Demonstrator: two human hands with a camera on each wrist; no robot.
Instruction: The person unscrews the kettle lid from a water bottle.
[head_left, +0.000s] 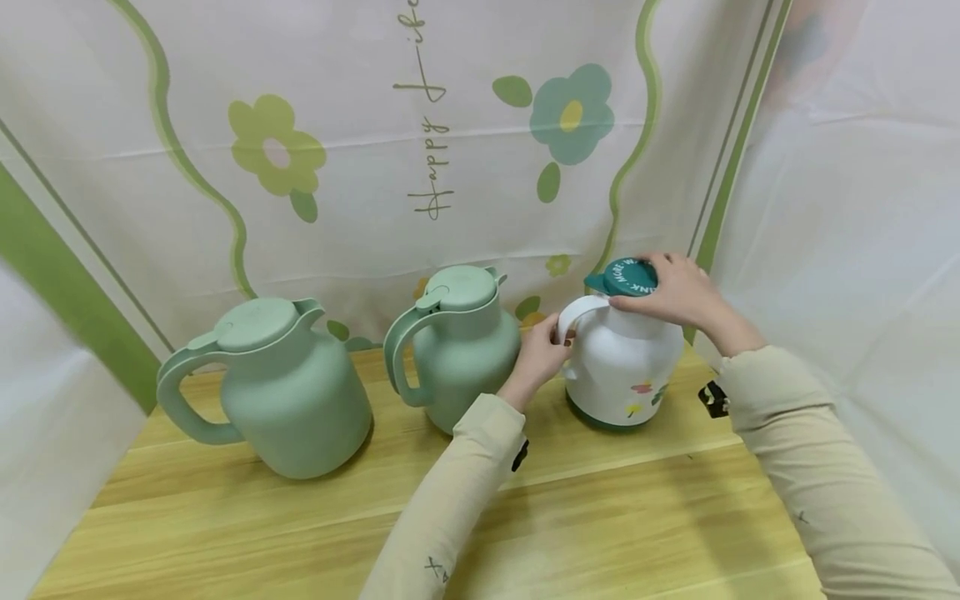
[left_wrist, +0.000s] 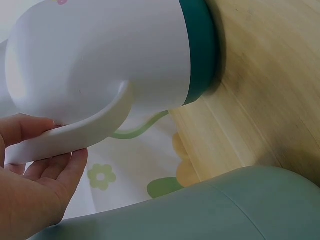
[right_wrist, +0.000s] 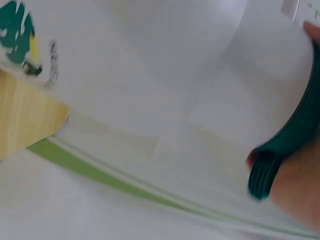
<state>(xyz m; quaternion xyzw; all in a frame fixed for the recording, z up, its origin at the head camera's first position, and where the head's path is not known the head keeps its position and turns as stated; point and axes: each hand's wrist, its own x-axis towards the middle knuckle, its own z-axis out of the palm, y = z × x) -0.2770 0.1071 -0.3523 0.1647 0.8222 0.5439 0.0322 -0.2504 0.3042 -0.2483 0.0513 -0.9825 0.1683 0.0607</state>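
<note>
White jug (head_left: 633,362), upright at the right of the tabletop (head_left: 637,500); dark green lid (head_left: 628,275) over its mouth, contents hidden. Left hand (head_left: 542,354): curled round the jug's handle (left_wrist: 75,137), forearm stretched forward. Right hand (head_left: 678,287): bent over the top from the right, thumb and fingers gripping the lid. Narrow green jug (head_left: 468,367), just beside the left hand; wide green jug (head_left: 296,400), farther left. Both upright, lidded, contents hidden. Behind: flower-printed cloth (head_left: 480,217).
</note>
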